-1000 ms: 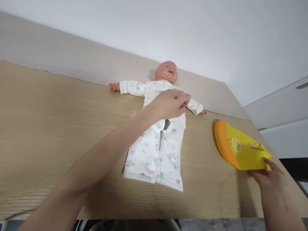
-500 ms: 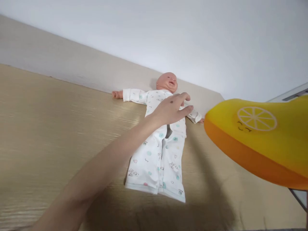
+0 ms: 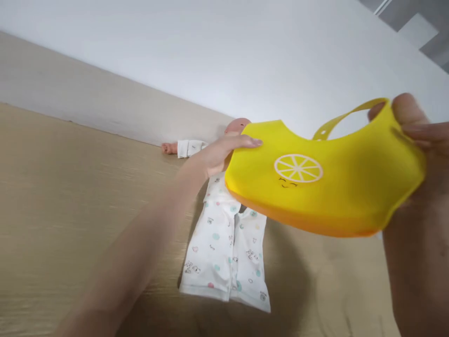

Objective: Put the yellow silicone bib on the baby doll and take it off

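A yellow bib (image 3: 336, 182) with a white citrus slice and a small smiling face printed on it hangs between my hands. My left hand (image 3: 224, 152) grips its left edge, thumb on the front and the other fingers hidden behind. At the upper right corner, by the curved neck strap, my right hand (image 3: 417, 117) is closed on the bib. Beneath lies a baby doll (image 3: 233, 248) on its back, dressed in white printed clothes. The bib and my left hand cover much of its head and chest; one doll arm sticks out to the left.
The doll rests on a light wood-coloured surface (image 3: 87, 210). A pale raised border (image 3: 105, 98) runs behind it, with a white surface (image 3: 210, 51) beyond. Grey and white shapes show in the upper right corner.
The bib has moved left and up, over the doll's upper body. My left hand, empty above the doll's chest before, now holds the bib's left edge. My right hand has come into view.
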Motion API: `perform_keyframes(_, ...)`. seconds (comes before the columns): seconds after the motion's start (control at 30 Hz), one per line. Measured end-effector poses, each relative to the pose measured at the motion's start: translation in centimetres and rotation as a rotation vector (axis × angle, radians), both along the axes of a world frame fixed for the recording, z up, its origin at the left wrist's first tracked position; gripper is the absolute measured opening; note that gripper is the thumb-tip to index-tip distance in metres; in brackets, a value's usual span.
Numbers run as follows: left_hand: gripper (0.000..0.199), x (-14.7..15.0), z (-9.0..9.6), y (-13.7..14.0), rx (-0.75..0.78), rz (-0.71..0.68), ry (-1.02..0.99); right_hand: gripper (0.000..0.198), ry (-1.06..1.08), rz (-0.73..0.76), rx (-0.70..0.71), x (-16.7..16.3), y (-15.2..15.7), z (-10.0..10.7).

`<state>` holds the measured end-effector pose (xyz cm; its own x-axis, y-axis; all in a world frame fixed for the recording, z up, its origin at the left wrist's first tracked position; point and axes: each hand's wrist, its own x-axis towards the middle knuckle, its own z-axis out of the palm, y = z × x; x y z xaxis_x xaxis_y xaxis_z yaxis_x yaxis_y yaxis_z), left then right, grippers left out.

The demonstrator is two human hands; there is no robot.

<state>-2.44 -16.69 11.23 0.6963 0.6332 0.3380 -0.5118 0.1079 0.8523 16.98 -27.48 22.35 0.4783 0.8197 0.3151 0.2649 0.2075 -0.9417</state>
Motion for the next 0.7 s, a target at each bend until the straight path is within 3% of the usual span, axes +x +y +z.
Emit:
perform_keyframes(0.17,0.040,-0.2,0.4,0.9,0.037,0.243,0.048,0.011,0.159,0.151,0.102,-0.2,3.0,-1.6)
perform_keyframes(0.37,0.034,-1.0,3.2,2.5,0.121,0.476,0.072,0.033,0.121,0.170,0.085,1.0,6.6,-1.3)
perform_keyframes(0.5,0.040,-1.1,5.3,3.9,0.233,0.575,0.117,0.039,0.070,0.262,0.164,2.0,8.9,-1.9)
perform_keyframes(0.6,0.051,-0.5,4.8,6.0,0.256,0.627,0.222,0.039,0.069,0.251,0.164,2.9,11.2,-4.1)
perform_keyframes(0.7,0.066,0.4,2.5,8.9,0.206,0.707,0.323,0.034,0.031,0.245,0.137,4.0,13.9,-7.1)
